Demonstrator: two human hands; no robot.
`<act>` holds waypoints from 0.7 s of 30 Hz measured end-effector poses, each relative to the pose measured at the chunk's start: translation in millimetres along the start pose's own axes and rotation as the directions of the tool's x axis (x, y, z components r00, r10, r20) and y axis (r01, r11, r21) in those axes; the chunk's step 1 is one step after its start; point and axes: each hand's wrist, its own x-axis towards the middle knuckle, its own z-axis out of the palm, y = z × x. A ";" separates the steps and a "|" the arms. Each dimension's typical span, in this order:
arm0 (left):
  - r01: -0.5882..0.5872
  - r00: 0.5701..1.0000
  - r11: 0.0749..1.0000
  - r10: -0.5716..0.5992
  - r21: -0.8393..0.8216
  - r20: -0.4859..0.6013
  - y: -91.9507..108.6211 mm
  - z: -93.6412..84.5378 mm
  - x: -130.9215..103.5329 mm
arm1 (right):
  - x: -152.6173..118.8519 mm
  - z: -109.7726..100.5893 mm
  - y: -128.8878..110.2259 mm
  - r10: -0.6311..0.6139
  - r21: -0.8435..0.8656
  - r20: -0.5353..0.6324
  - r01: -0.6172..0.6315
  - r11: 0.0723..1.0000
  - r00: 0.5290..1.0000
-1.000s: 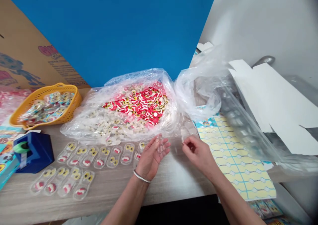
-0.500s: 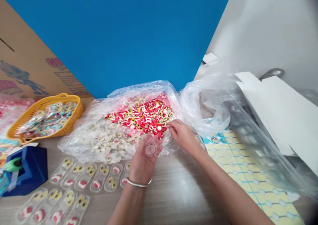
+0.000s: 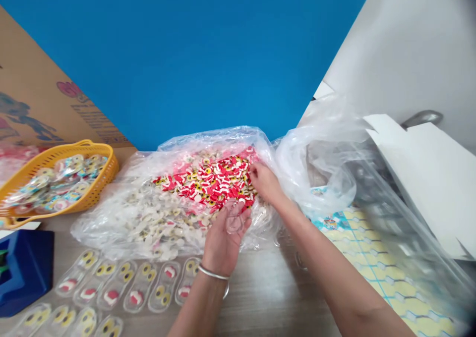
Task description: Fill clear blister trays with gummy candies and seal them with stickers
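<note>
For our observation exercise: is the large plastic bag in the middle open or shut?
Open: in a gap in the plastic bag, bright red pieces show uncovered, the right hand at their edge.

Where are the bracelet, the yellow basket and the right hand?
Bracelet (image 3: 213, 274): head view, middle of the band.
Yellow basket (image 3: 105, 182): head view, its right wall.
Right hand (image 3: 266, 183): head view, back of the hand.

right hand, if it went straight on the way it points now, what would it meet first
Probably the red, white and yellow pieces in the open plastic bag; the right hand may be touching them, since depth is unclear.
</note>
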 end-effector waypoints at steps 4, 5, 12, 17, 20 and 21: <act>0.009 1.000 1.000 -0.009 -0.007 0.019 -1.1 -2.6 2.7 | -6.2 -0.6 5.0 -0.119 0.041 -0.010 0.119 0.992 0.993; 0.008 1.000 1.000 -0.008 -0.004 0.018 -1.3 -3.0 2.8 | -8.3 -1.1 4.9 -0.175 0.018 0.000 0.175 0.984 0.985; 0.005 1.000 1.000 -0.005 0.009 -0.009 -0.4 0.7 1.5 | -6.7 -1.2 -1.2 -0.270 -0.204 0.109 0.287 0.936 0.957; 0.022 1.000 1.000 -0.022 0.006 0.002 -0.1 1.2 2.3 | -17.6 -12.0 -7.1 -0.248 0.082 -0.037 0.250 0.965 0.968; 0.038 0.998 0.999 -0.037 -0.011 0.057 -2.4 1.4 2.1 | -46.6 -20.0 -20.8 -0.303 0.196 -0.078 0.312 0.930 0.950; 0.033 0.996 0.999 -0.031 -0.025 0.086 -3.3 2.2 1.8 | -57.9 -21.5 -26.0 -0.326 0.187 -0.063 0.332 0.924 0.943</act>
